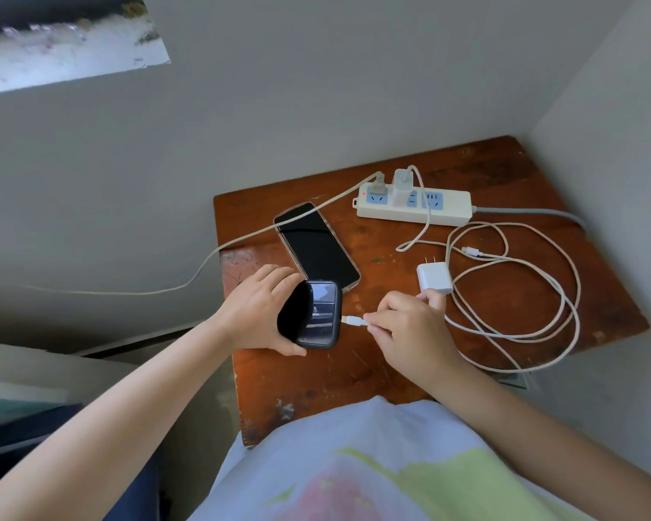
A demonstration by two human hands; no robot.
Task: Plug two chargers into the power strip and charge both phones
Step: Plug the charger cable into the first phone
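My left hand (pixel 258 312) grips a dark phone (pixel 318 314), tilted up off the wooden table (pixel 316 374). My right hand (pixel 410 329) pinches a white cable connector (pixel 354 320), its tip touching the phone's end. A second phone (pixel 316 244) lies flat with a black screen. The white power strip (pixel 414 203) at the back holds one white charger (pixel 403 184) and a grey plug (pixel 379 182). A second white charger (pixel 435 277) lies loose on the table, prongs up.
White cables (pixel 523 295) coil in loops over the right side of the table. A loose cable end (pixel 472 251) lies among them. Grey walls close in behind and to the right. A long cord (pixel 203 261) trails off the table's left edge.
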